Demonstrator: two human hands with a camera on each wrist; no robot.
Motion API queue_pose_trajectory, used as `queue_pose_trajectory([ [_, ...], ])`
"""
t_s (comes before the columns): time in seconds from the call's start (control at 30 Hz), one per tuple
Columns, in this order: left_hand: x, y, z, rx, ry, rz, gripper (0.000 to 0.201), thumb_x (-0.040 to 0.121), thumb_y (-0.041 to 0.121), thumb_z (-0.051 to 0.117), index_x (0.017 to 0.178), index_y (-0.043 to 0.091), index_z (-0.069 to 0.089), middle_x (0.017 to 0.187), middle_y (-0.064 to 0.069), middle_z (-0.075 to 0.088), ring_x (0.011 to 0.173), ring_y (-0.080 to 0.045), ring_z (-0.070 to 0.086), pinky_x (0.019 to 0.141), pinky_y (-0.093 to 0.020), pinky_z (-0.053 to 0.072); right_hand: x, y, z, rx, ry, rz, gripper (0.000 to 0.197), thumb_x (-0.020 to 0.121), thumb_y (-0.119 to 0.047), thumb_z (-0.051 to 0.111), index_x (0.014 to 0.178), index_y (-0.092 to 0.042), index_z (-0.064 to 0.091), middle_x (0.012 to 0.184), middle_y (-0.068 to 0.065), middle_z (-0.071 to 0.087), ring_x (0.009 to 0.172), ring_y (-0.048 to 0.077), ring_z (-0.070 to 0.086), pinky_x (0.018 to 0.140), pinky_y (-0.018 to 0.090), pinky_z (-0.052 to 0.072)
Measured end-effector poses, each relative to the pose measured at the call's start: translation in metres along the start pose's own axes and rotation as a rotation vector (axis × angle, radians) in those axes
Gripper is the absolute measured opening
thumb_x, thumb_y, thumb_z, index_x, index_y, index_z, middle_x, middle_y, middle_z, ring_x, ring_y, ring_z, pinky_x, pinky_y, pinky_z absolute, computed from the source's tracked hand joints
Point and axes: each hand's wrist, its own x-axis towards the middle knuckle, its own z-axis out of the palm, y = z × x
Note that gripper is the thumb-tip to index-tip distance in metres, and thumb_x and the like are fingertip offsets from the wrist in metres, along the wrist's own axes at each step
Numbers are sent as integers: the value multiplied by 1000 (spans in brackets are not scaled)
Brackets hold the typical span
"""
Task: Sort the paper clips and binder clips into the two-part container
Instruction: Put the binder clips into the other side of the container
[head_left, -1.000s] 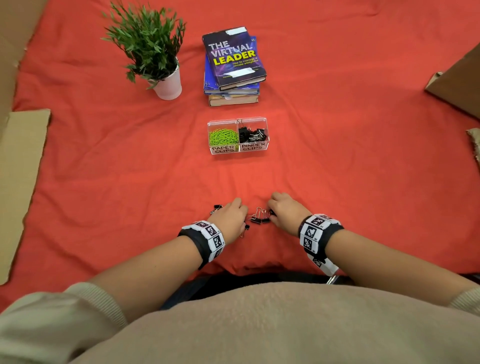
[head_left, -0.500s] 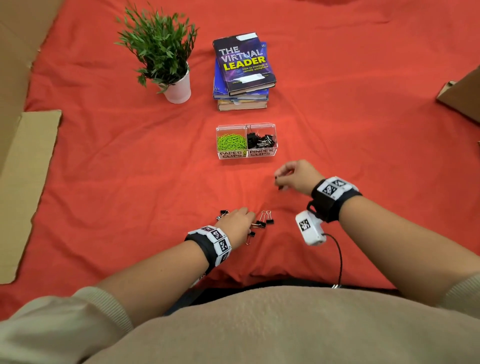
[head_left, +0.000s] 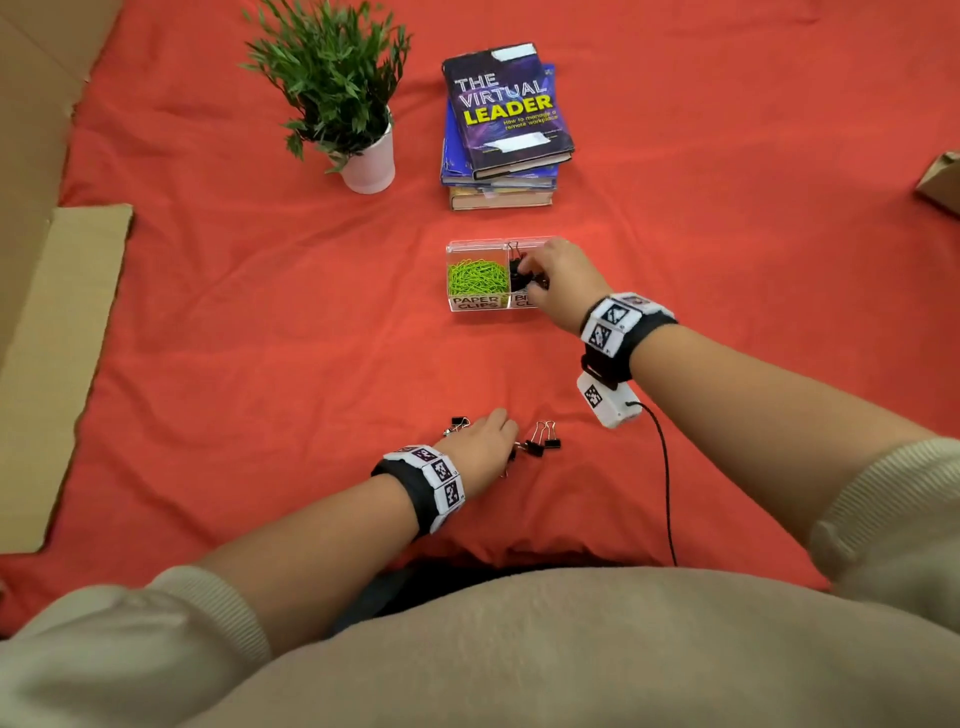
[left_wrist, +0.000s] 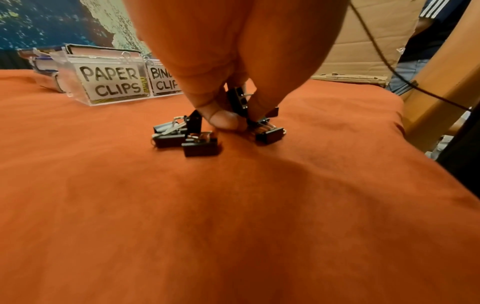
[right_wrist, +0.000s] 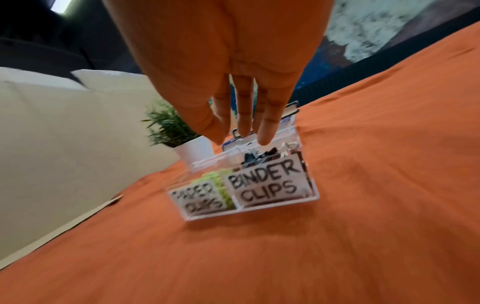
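While the right hand (head_left: 558, 280) hovers, fingers straight, over the clear two-part plastic container (head_left: 475, 310), the left hand (left_wrist: 221, 86) pinches a black metal binder clip (left_wrist: 240, 99) near the front.

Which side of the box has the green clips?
The left compartment, labelled PAPER CLIPS; the other holds black binder clips.

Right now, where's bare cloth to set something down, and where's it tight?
Free: red cloth between cardboard sheet, potted plant and container; also right of book stack. Crowded: loose binder clips around left hand; right hand over the container.
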Motion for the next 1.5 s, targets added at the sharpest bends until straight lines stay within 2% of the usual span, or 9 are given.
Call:
queue_pose_trajectory([
  [0.17, 6, -6, -14, -45, 38, -48, 22, 93, 6, 41, 114, 3, 43, 118, -15, 43, 106, -34, 52, 84, -46, 42, -75, -7, 25, -133, -532, -150, 23, 78, -9, 55, 96, -14, 69, 97, 5, 68, 88, 24, 64, 76, 28, 48],
  [0.27, 11, -11, -23, -119, 65, -87, 20, 92, 10, 43, 111, 5, 44, 115, -15, 47, 107, -34, 51, 87, -46, 42, -105, -1, 42, -232, -606, -160, 29, 79, -26, 63, 107, -17, 61, 108, 7, 55, 98, 27, 58, 75, 35, 48],
  [0.43, 16, -17, -24, -194, 117, -100, 17, 91, 8, 43, 107, 4, 47, 110, -17, 54, 102, -35, 54, 83, -40, 38, -121, 7, 61, -281, -558, -152, 38, 82, -26, 64, 118, -17, 56, 122, 8, 42, 112, 28, 46, 88, 42, 47],
  [0.83, 60, -22, -106, -539, 422, -181, 16, 91, 8, 51, 99, 13, 65, 85, -2, 63, 69, -15, 54, 63, -25, 40, -135, 32, 67, 155, -328, -44, 21, 72, -3, 59, 93, -6, 61, 103, 12, 47, 82, 27, 55, 79, 35, 48],
  [1.0, 100, -32, -151, -471, 545, -224, 23, 90, 8, 49, 106, 8, 66, 105, -12, 66, 96, -27, 60, 80, -30, 45, -126, 48, 55, 500, -169, 317, 27, 69, 3, 69, 75, -22, 58, 83, 1, 56, 67, 12, 54, 63, 18, 45],
  [1.1, 120, -39, -157, -395, 526, -250, 25, 91, 6, 47, 109, 4, 64, 114, -17, 62, 107, -31, 57, 91, -35, 44, -106, 52, 36, 665, -67, 424, 25, 74, 8, 68, 79, -15, 60, 69, -6, 56, 56, 0, 52, 53, 8, 42],
  [1.17, 128, -43, -150, -321, 454, -233, 26, 91, 5, 48, 112, 6, 64, 117, -16, 60, 110, -32, 56, 94, -37, 45, -85, 51, 17, 691, 24, 424, 24, 74, 7, 68, 83, -14, 63, 70, -5, 59, 54, -4, 52, 58, 11, 45],
  [1.27, 132, -48, -133, -171, 369, -171, 31, 91, 8, 52, 122, 7, 60, 122, -13, 55, 121, -32, 47, 102, -42, 41, -49, 46, -5, 666, 108, 369, 24, 71, 7, 68, 81, -15, 65, 76, 1, 62, 61, 6, 52, 65, 20, 46],
  [1.5, 110, -55, -124, -148, 478, -160, 51, 88, 28, 62, 136, 17, 48, 131, -5, 44, 125, -25, 36, 104, -38, 34, 11, 25, -12, 230, 81, 167, 23, 75, -3, 61, 97, -9, 66, 90, 4, 62, 80, 20, 59, 75, 26, 45],
])
